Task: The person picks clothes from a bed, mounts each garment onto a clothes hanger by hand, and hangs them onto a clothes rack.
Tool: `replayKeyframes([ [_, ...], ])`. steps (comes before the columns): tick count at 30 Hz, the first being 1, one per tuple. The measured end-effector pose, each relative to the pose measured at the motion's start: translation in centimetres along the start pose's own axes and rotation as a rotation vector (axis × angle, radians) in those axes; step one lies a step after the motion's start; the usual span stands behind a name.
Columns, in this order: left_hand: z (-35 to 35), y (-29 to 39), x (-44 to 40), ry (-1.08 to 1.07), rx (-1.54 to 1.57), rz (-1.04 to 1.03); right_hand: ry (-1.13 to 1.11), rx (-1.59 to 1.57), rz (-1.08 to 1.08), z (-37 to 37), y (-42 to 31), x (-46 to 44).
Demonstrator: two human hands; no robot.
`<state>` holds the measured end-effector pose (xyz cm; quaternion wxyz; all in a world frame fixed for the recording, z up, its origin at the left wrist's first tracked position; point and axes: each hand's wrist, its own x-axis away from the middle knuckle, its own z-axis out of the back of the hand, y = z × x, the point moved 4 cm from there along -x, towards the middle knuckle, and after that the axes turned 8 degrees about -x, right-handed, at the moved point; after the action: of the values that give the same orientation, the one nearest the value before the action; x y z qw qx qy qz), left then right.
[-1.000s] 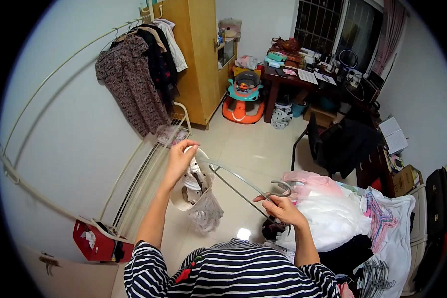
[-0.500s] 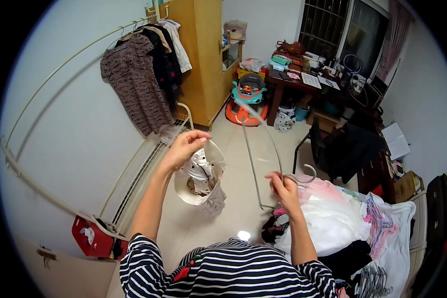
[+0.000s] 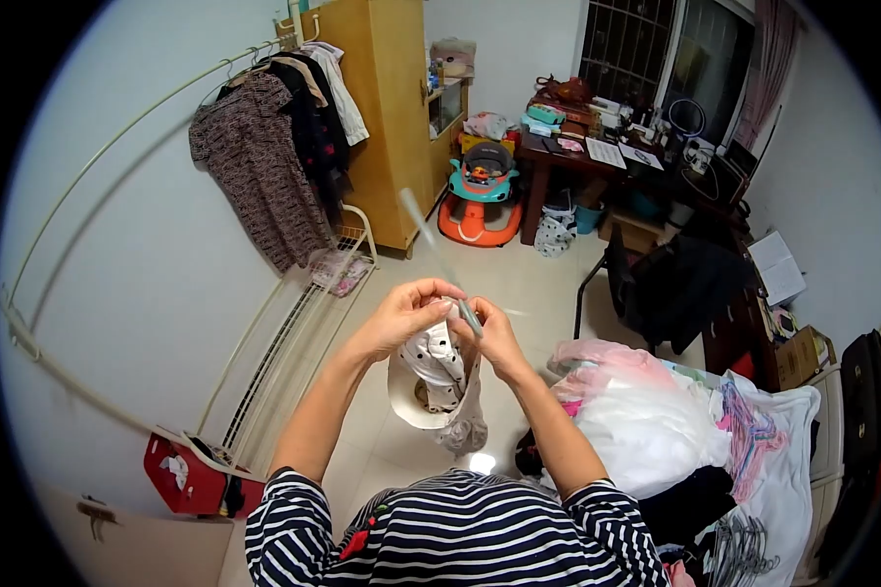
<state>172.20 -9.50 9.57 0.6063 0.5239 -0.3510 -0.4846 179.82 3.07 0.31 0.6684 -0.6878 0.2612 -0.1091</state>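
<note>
A white garment with dark dots and a wide cream band [image 3: 418, 409] hangs from my left hand [image 3: 401, 321], its fingers closed on the top edge. Close beside it, my right hand [image 3: 496, 339] grips a grey hanger [image 3: 470, 317], now turned nearly edge-on and partly blurred. The hanger points up and away, over the garment's opening. My hands almost meet at the band. Whether my right fingers also touch the cloth, I cannot tell.
On the left stands a clothes rack [image 3: 98, 134] with several garments, including a patterned dress [image 3: 250, 166]. A bed at right holds a white clothing pile [image 3: 646, 430], pink hangers [image 3: 749, 435] and grey hangers [image 3: 739, 553]. Ahead are a baby walker [image 3: 480, 210] and a chair [image 3: 675, 284].
My right hand has moved left with the hanger, up to the garment's band. The hanger has turned from broadside to nearly edge-on. My left hand has shifted slightly right with the garment.
</note>
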Motion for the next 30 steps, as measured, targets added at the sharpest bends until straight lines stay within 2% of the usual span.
replayKeyframes([
  [2, 0.1, -0.8, 0.0, -0.003, 0.006, -0.024, -0.031, -0.067, -0.059, -0.3, -0.5, 0.1],
  [4, -0.1, -0.5, 0.4, -0.022, 0.014, -0.024, -0.195, -0.228, -0.168, -1.2, -1.1, 0.7],
  [5, 0.1, -1.1, 0.5, -0.022, 0.049, 0.019, -0.063, -0.203, -0.162, -1.4, -1.4, 1.0],
  [6, 0.2, -1.7, 0.6, -0.018, 0.047, 0.018, -0.068, -0.204, -0.161, -1.2, -1.4, 0.9],
  [8, 0.3, -3.4, 0.9, 0.090, 0.133, -0.075, -0.010, -0.519, -0.028, 0.1, -1.9, 0.5],
  [9, 0.6, -5.6, 1.0, 0.120, 0.133, -0.078, 0.032, -0.563, -0.011, 0.1, -4.1, 1.0],
  [10, 0.3, -5.8, 2.0, 0.205, -0.006, -0.048, 0.028, -0.564, -0.010, 0.2, -5.2, 1.2],
  [12, 0.4, -11.0, 3.2, 0.319, -0.301, -0.098, 0.096, -0.658, 0.024, 1.2, -6.8, 1.6],
  [14, 1.0, -19.2, 4.1, 0.236, -0.554, 0.043, 0.121, -0.680, 0.068, 2.0, -7.7, 1.7],
  [15, 0.2, -19.1, 4.7, 0.232, -0.550, 0.042, 0.104, -0.725, 0.084, 2.3, -7.9, 1.9],
  [17, -1.5, -21.0, 5.9, 0.163, 0.072, 0.569, 0.082, -0.748, 0.097, 2.3, -8.2, 2.2],
  [18, -1.9, -20.5, 5.7, 0.162, 0.073, 0.570, 0.082, -0.748, 0.096, 2.2, -8.3, 2.3],
  [20, -3.6, -19.3, 4.8, 0.060, 0.479, 0.488, 0.061, -0.740, 0.054, 1.6, -8.1, 2.8],
  [25, -3.9, -22.2, 2.4, 0.034, 0.619, 0.450, 0.046, -0.683, 0.080, 1.7, -8.1, 3.3],
  [27, -2.6, -23.1, 2.4, 0.261, 0.794, 0.484, 0.094, -0.660, 0.167, 3.8, -7.8, 3.5],
  [29, 0.4, -22.7, 2.3, 0.469, 0.869, 0.402, 0.142, -0.556, 0.174, 6.1, -7.2, 3.8],
  [30, 2.0, -21.6, 2.3, 0.562, 0.757, 0.334, 0.180, -0.453, 0.172, 7.1, -6.8, 3.9],
])
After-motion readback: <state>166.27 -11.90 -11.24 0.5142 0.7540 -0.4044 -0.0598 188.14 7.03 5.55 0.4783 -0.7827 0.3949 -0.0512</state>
